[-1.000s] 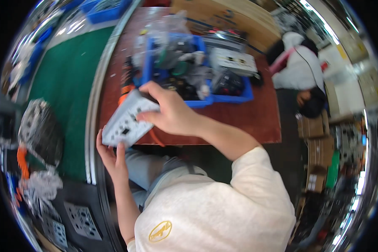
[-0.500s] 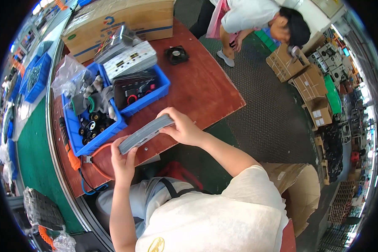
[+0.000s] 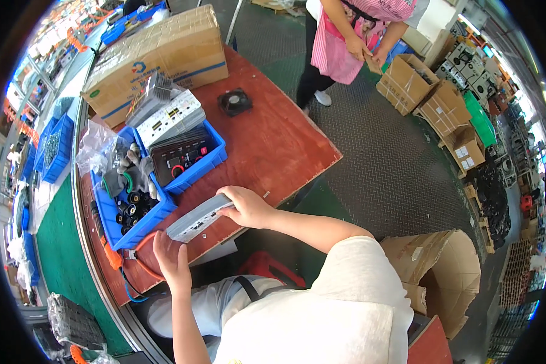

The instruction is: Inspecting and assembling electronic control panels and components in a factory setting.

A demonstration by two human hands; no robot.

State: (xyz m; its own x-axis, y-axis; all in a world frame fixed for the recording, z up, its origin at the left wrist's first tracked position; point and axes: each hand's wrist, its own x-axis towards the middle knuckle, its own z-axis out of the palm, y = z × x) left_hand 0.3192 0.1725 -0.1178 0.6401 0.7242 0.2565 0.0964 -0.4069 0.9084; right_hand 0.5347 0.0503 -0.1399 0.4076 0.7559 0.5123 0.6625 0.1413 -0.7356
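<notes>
The panel (image 3: 199, 217) I hold between my left hand (image 3: 171, 259) and right hand (image 3: 249, 206) looks like matt grey metal, smooth on its face. The table (image 3: 279, 145) beneath is reddish-brown wood with a dull, slightly worn finish. The bins (image 3: 141, 218) on my left are glossy blue plastic. At the far side sits a brown cardboard box (image 3: 164, 54), matt and papery.

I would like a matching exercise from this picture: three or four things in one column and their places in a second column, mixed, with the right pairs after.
Things:
1. grey panel
2. small black fan
3. large cardboard box
4. orange-handled tool

Places:
a. far end of the table
b. near table edge, beside the left hand
c. between both hands
d. alone on bare red-brown tabletop

Pairs: 1-c, 2-d, 3-a, 4-b
</notes>
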